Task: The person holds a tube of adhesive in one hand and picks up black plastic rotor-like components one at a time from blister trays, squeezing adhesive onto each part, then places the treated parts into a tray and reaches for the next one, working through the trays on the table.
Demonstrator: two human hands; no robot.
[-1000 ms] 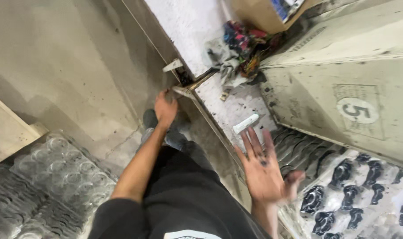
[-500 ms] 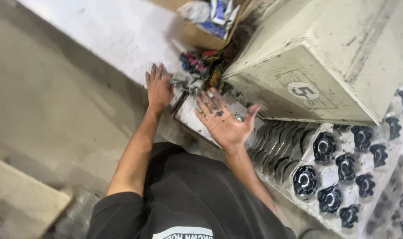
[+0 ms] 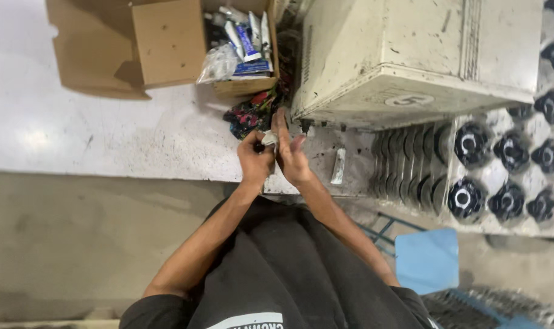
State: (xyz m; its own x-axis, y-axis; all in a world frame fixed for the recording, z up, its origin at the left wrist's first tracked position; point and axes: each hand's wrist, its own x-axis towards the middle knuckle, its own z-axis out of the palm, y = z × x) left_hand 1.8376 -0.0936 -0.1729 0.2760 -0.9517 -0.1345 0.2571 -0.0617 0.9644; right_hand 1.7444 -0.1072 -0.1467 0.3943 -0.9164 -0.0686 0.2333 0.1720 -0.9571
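Two hands meet right in the middle of the frame, and a small pale rag (image 3: 268, 139) sits between them. The left hand (image 3: 254, 159) has its fingers curled shut on the rag from the left side, while the right hand (image 3: 292, 155) is flat and spread, palm turned toward the rag, fingers pointing up toward the top of the frame. So the rag lies just left of the right palm, touching it or near enough, can't quite tell. Its shape is too bunched to call a long axis.

Stuff around: a multicoloured rag pile (image 3: 249, 116) just above the hands, an open cardboard box (image 3: 167, 42) of tubes at upper left, a big off-white metal machine housing (image 3: 411, 55) upper right. A small white tube (image 3: 338, 166) lies on the grimy white bench (image 3: 106, 134) just right of the right hand, long axis running roughly up-down. Black knobs (image 3: 466, 198) sit in a tray further right.
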